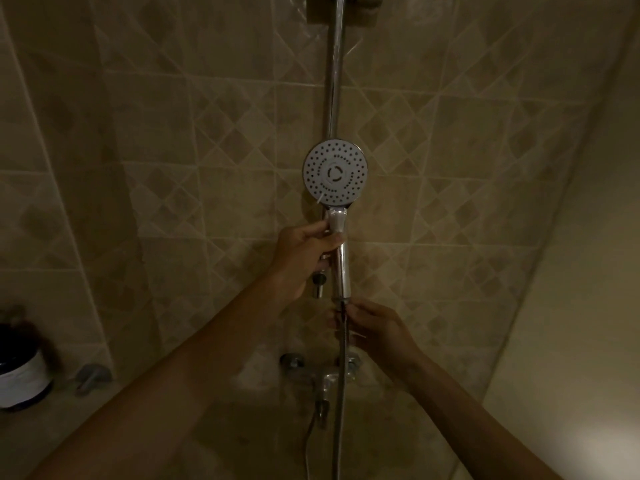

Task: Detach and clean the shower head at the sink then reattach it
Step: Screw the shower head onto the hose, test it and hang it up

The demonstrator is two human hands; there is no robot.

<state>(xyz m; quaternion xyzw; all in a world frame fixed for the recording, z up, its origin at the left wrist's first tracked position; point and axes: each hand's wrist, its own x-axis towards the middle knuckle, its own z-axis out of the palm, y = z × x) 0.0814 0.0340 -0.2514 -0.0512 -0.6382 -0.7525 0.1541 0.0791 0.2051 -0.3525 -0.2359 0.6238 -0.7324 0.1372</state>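
The shower head (335, 172), a round grey spray face on a chrome handle, stands upright against the vertical chrome rail (335, 74) on the tiled wall. My left hand (304, 252) grips the handle just under the face, thumb across its front. Below, my right hand (372, 325) pinches the top of the metal hose (341, 393) where it joins the handle's lower end. The hose hangs straight down out of view.
A chrome mixer tap (323, 375) with two wall fittings sits below the hands. A dark jar with a white label (20, 372) stands on a ledge at the left beside a small grey object (91, 375). A plain wall closes in on the right.
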